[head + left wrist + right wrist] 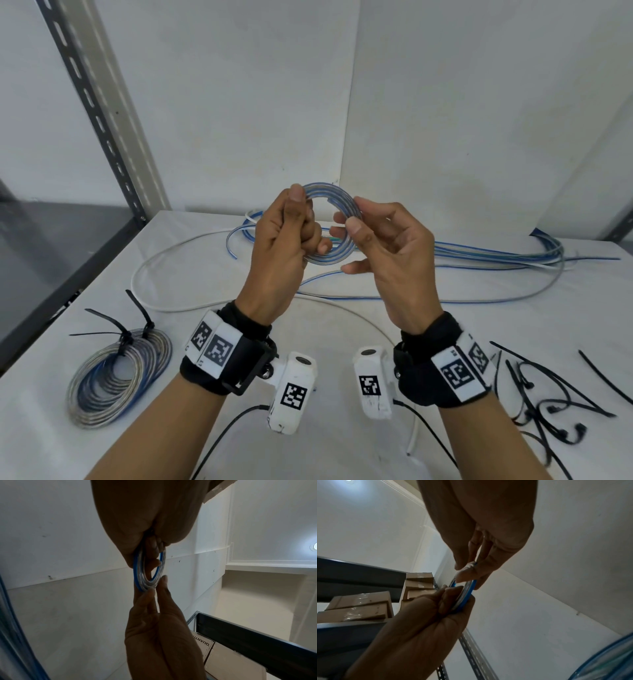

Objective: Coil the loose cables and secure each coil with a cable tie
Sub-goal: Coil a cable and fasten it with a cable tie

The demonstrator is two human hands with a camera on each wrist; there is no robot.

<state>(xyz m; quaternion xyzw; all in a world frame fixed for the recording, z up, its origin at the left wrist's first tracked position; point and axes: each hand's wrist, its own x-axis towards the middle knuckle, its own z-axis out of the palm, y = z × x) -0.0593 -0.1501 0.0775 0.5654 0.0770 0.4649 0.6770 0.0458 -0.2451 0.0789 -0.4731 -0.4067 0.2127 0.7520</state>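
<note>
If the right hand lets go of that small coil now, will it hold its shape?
Probably not: the coil has no tie yet, so its loops would likely spring open. Left hand alone may hold it. It looks light.

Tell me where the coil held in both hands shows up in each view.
Head: coil at centre, raised above the table.
Left wrist: coil at centre, edge-on, below the left hand.
Right wrist: coil at centre, edge-on.
Shared landmark: the right hand pinching its rim.
</note>
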